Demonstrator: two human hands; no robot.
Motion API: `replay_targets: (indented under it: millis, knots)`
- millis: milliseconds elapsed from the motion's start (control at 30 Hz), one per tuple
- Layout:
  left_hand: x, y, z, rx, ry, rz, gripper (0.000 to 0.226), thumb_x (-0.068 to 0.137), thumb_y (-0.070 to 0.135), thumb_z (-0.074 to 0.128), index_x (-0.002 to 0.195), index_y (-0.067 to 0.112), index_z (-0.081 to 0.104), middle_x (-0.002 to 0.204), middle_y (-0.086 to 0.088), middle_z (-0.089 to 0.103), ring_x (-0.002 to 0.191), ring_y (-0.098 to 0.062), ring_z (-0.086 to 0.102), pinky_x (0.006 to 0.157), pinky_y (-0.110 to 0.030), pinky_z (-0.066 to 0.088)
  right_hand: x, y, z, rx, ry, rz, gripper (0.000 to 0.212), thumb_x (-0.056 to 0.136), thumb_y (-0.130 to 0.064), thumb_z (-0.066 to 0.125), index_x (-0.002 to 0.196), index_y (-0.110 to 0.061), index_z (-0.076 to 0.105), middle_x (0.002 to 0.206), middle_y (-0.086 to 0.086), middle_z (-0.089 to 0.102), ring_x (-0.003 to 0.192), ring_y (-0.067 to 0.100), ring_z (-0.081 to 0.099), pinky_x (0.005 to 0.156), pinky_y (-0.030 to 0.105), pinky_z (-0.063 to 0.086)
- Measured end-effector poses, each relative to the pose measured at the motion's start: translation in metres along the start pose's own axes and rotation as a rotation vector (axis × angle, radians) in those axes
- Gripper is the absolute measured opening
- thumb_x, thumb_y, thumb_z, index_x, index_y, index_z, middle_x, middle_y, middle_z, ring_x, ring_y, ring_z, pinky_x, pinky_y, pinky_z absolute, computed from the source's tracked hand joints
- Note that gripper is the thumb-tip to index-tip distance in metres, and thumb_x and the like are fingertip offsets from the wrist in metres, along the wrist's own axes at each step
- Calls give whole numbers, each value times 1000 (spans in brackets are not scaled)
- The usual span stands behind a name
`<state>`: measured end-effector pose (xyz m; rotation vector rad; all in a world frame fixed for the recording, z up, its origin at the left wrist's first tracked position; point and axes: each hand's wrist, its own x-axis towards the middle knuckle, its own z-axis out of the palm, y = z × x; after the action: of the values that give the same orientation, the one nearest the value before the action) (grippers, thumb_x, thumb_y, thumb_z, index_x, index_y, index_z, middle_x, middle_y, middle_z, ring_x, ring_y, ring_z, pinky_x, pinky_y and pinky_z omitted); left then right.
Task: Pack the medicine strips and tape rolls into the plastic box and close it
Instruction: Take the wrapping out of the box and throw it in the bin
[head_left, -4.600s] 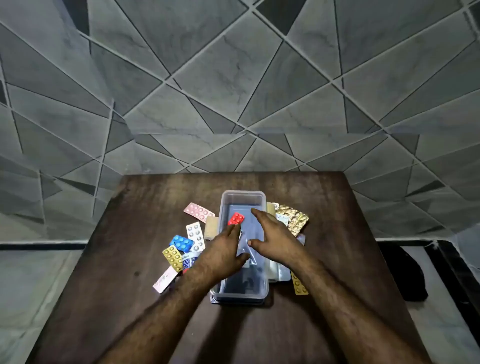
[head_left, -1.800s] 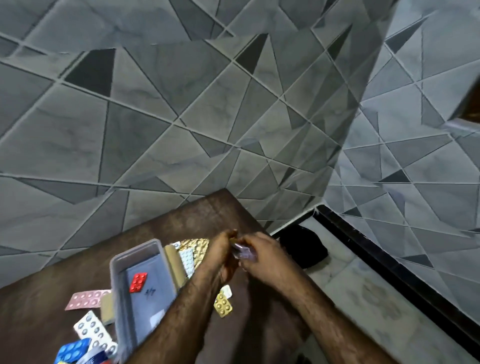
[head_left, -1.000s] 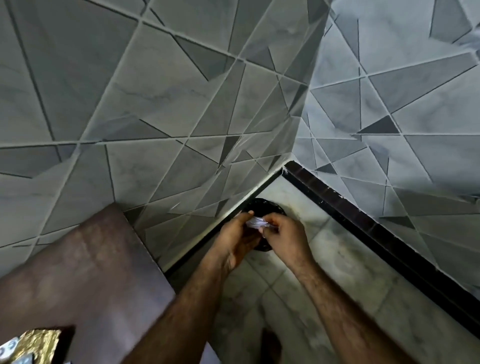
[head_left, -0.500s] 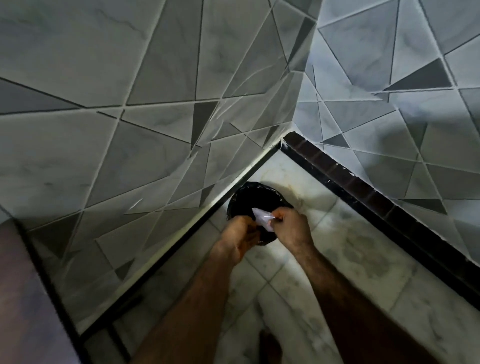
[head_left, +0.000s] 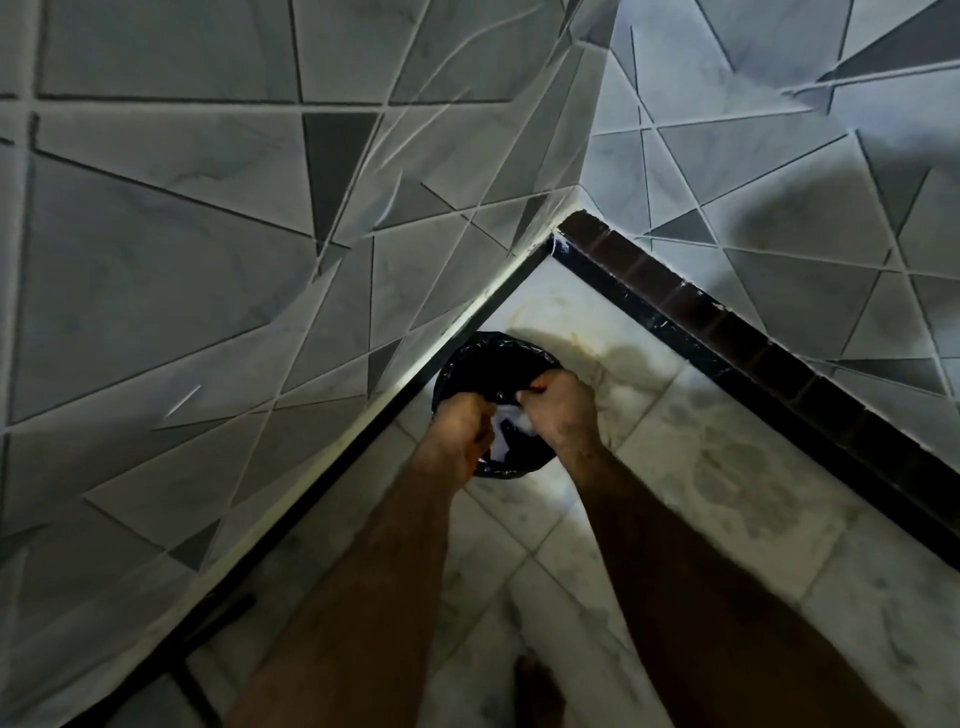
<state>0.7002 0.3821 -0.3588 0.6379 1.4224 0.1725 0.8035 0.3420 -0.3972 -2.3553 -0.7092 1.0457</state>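
— Where was the plastic box?
— Out of sight. The left hand (head_left: 460, 431) and right hand (head_left: 558, 415) pinched a pale scrap (head_left: 511, 422) between them, the black bin (head_left: 483, 364) just beneath. Best released low, I'd say.

The bin (head_left: 493, 364) is lined with thin black plastic, glossy and creased. The scrap (head_left: 511, 420) is seen as a thin, pale, crumpled film; plastic or paper cannot be told. The floor (head_left: 727, 467) is laid with polished marbled tile. The walls (head_left: 156, 260) are clad in smooth grey tile, the skirting (head_left: 701, 325) in dark glossy tile.
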Motion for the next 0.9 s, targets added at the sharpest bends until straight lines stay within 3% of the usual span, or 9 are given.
replay_targets:
  millis: [133, 233, 300, 400, 533, 667, 767, 833, 900]
  knots:
    - [15, 1, -2, 4, 35, 74, 26, 93, -4, 38, 87, 11, 58, 86, -12, 56, 78, -22, 55, 78, -31, 45, 9, 3, 1, 14, 34, 5, 17, 84, -16, 64, 96, -9, 73, 100, 10, 74, 95, 27, 67, 78, 20, 43]
    - [12, 2, 0, -1, 31, 99, 35, 94, -1, 39, 127, 0, 52, 129, -21, 56, 120, -33, 54, 104, -38, 43, 10, 5, -1, 34, 59, 1, 14, 83, -12, 62, 91, -10, 73, 98, 9, 74, 94, 26, 67, 77, 19, 42]
    - [9, 2, 0, -9, 37, 108, 35, 94, -2, 39, 125, 7, 53, 115, -11, 59, 101, -26, 58, 90, -33, 47, 8, 4, -1, 56, 63, -8, 13, 83, -11, 62, 89, -8, 73, 95, 10, 74, 90, 25, 67, 75, 19, 42]
    - [4, 1, -1, -7, 41, 98, 26, 94, -3, 38, 93, 17, 54, 87, -4, 56, 72, -11, 51, 65, -21, 42, 3, 3, 0, 78, 54, -27, 17, 85, -15, 60, 96, -11, 73, 100, 9, 74, 93, 24, 67, 77, 17, 41]
    - [-9, 1, -2, -28, 16, 141, 38, 96, 8, 40, 134, 7, 49, 136, -16, 53, 103, -16, 48, 91, -28, 36, -5, -3, -1, 111, 26, -53, 20, 89, -23, 58, 102, -14, 70, 102, 9, 73, 92, 24, 65, 79, 19, 40]
    - [-33, 13, -3, -27, 15, 170, 25, 97, 16, 46, 119, 14, 56, 107, -4, 65, 80, -8, 60, 64, -20, 45, -24, -22, -15, 164, 53, -89, 26, 91, -25, 56, 112, -13, 67, 112, 9, 70, 105, 26, 63, 86, 23, 42]
    - [-56, 28, -8, -31, 62, 272, 17, 94, 18, 53, 107, 16, 63, 102, -6, 69, 81, -12, 64, 54, -17, 48, -49, -47, -35, 249, 95, -149, 29, 92, -25, 56, 116, -13, 65, 116, 6, 69, 107, 22, 62, 87, 24, 42]
    - [-80, 40, -13, -28, 99, 337, 18, 92, 21, 57, 109, 18, 62, 103, -5, 68, 87, -15, 63, 62, -20, 50, -67, -66, -48, 288, 115, -199, 29, 92, -28, 56, 116, -16, 65, 116, 2, 69, 106, 19, 61, 85, 22, 41]
    - [-108, 58, -20, 20, 124, 423, 42, 89, 31, 59, 129, 18, 55, 124, -4, 63, 104, -16, 58, 87, -30, 50, -87, -91, -62, 319, 131, -253, 29, 91, -31, 57, 116, -18, 65, 116, 0, 69, 107, 17, 61, 87, 23, 42]
